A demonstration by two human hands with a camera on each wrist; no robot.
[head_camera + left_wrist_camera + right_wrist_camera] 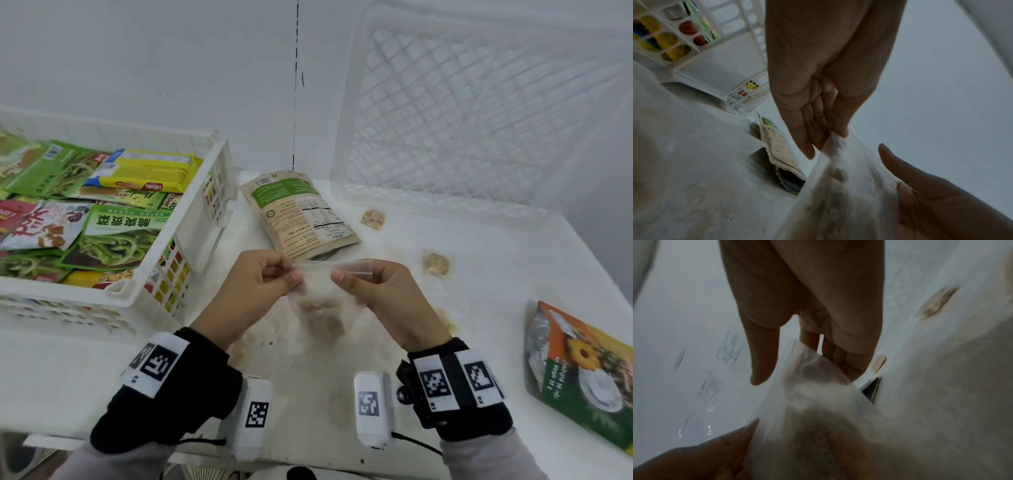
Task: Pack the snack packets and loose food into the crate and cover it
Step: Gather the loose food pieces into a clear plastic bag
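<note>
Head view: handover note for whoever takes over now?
Left hand and right hand each pinch the top edge of the clear plastic bag holding brown loose food.
White slatted crate, left: many snack packets inside.
Outside it on the table: beige paper pouch, orange-green packet, two small wrapped snack pieces.
Left: pack these, cover the crate. An empty white crate stands tipped against the wall.

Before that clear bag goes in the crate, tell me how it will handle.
Probably floppy: the clear bag sags between the left hand and right hand pinching its top. Likely bottom-heavy, since the brown food sits low. It may spill if tipped; whether the top is sealed is unclear.
</note>
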